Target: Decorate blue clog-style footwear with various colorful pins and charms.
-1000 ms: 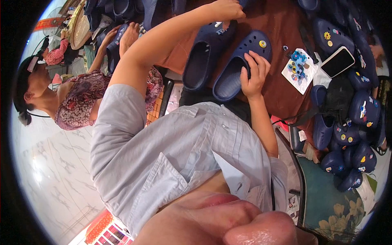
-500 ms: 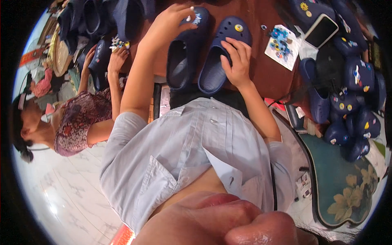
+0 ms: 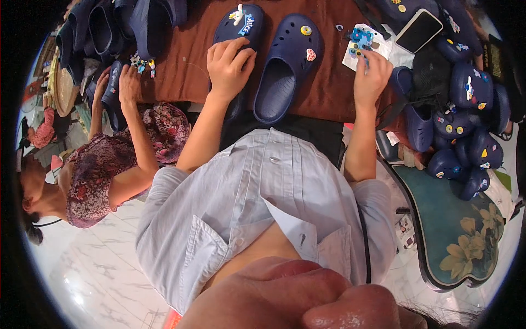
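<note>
Two navy clogs lie side by side on the brown tabletop before me. My left hand (image 3: 230,68) is closed over the upper of the left clog (image 3: 223,28), hiding its opening. That clog bears a white figure charm (image 3: 237,15) and a pale blue lettering charm (image 3: 249,25). On the right clog (image 3: 279,71) sit a round yellow-and-white charm (image 3: 306,30) and a heart-shaped red-and-white charm (image 3: 311,55). Fingers bent, my right hand (image 3: 373,75) reaches into small blue charms (image 3: 361,37) on a white sheet (image 3: 349,59). Its fingertips are together; what they pinch is unclear.
A phone (image 3: 419,30) lies beyond the charms at right. Several decorated navy clogs (image 3: 470,88) are heaped there, above a teal flower-patterned stool (image 3: 455,219). At left, another person's hands (image 3: 130,85) hold a navy clog (image 3: 113,93), near more navy clogs (image 3: 148,27).
My right hand has left the right clog for the charms, and the heart charm now shows. My left hand has drawn back from the left clog's toe, uncovering the white figure charm.
</note>
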The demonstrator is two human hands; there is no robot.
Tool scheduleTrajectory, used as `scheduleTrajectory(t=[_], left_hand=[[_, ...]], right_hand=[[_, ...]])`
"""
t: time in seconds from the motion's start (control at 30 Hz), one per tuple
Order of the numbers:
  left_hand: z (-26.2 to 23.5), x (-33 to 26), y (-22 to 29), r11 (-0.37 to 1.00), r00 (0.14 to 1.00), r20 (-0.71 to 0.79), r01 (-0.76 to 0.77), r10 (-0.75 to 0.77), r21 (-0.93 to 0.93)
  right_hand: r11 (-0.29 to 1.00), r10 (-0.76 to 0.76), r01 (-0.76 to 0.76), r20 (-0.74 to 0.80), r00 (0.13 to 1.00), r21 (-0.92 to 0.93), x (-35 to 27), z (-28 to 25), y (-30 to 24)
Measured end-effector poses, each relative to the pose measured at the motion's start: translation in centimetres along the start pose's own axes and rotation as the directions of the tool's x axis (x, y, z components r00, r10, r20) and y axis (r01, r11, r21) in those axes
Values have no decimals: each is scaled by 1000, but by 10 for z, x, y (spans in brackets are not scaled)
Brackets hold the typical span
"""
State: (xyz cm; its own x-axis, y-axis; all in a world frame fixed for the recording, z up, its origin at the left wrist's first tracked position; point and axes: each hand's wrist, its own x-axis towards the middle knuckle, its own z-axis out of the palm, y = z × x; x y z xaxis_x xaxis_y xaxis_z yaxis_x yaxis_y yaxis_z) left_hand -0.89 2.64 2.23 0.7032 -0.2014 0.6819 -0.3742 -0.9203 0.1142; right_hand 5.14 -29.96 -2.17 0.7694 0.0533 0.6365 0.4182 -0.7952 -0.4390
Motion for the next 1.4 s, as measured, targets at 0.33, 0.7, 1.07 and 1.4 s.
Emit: scheduleTrajectory(t=[0.33,0.7,1.07,1.4], left_hand=[[4,3,0,999,1000,-20,8,-8,-33],[-1,-3,2,996,999,-36,-7,4,-86],[-21,10,15,965,994,-92,37,-63,-259],[-30,13,23,913,988,-151,-66,5,-402]], right_hand=[[997,64,-61,58,996,-48,31,16,14],[910,-52,252,513,857,-328,75,67,-4],[893,-19,-137,340,940,430,70,23,-89],[222,-15,-617,635,772,755,36,23,-156]])
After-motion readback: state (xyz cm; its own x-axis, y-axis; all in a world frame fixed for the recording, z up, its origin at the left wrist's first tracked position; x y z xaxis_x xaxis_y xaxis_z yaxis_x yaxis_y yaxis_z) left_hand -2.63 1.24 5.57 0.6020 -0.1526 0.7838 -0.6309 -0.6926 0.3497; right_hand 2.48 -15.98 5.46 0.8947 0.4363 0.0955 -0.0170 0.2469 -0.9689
